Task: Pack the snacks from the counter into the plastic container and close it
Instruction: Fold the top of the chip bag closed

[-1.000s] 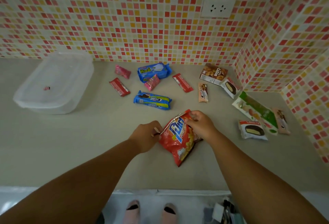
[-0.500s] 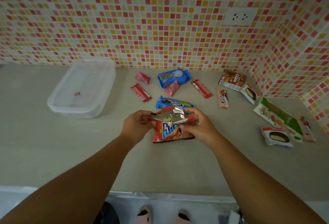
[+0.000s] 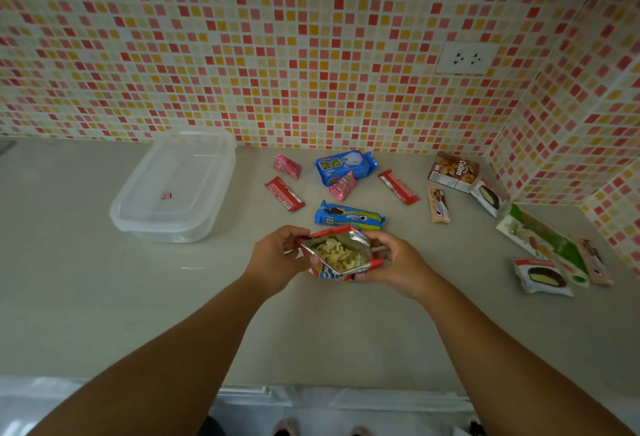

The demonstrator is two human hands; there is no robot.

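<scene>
A red chip bag is held above the counter with its top torn open, pale chips showing inside. My left hand pinches the bag's left edge and my right hand grips its right side. The clear plastic container stands at the back left with its lid on and a small pink sticker on top. Several snacks lie behind the bag: a blue cookie pack, a blue wafer pack, two red bars and pink sachets.
To the right lie a brown Collon box, a tan cookie packet, two chocolate pie packs and a green-and-white bag. Tiled walls close the back and right. The counter's front edge runs below my arms.
The bag was lifted off the counter and its top pulled open between both hands, so the chips now show. The camera has tilted up and shifted left.
</scene>
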